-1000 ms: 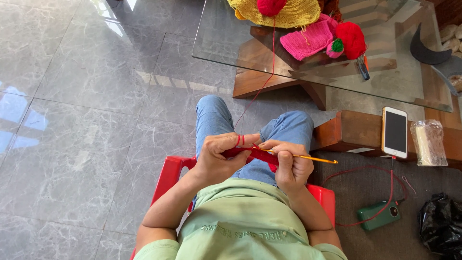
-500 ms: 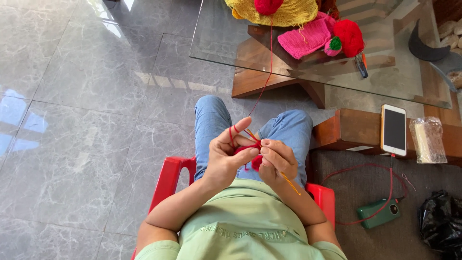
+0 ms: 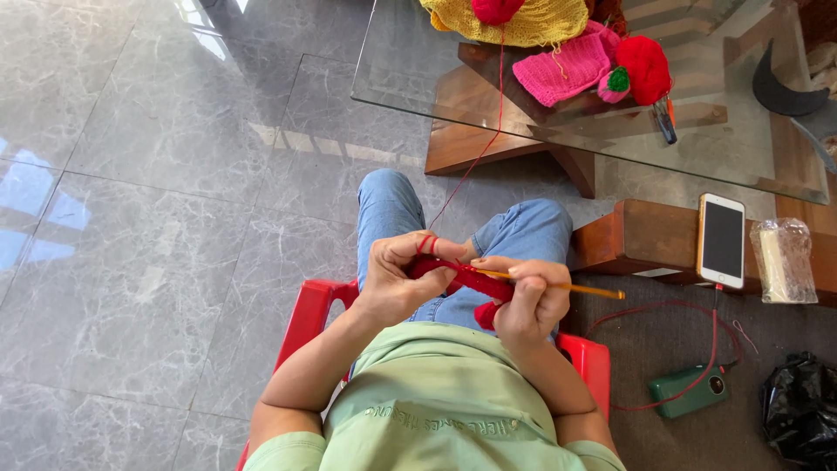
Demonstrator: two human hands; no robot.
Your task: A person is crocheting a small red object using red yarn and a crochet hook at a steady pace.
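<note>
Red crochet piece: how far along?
Done: a short red strip hangs between the hands. In hand: left hand pinches the strip, yarn looped over a finger; right hand holds the yellow hook in it. Left: yarn runs uncut to the ball on the glass table.

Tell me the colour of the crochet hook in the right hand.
Yellow-orange; the crochet hook juts out from the right hand, shown clearly in the head view.

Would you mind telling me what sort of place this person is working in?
Probably a home living room: a glass-topped coffee table holding crocheted pieces, polished grey floor tiles, and a phone charging beside the red plastic chair.
</note>
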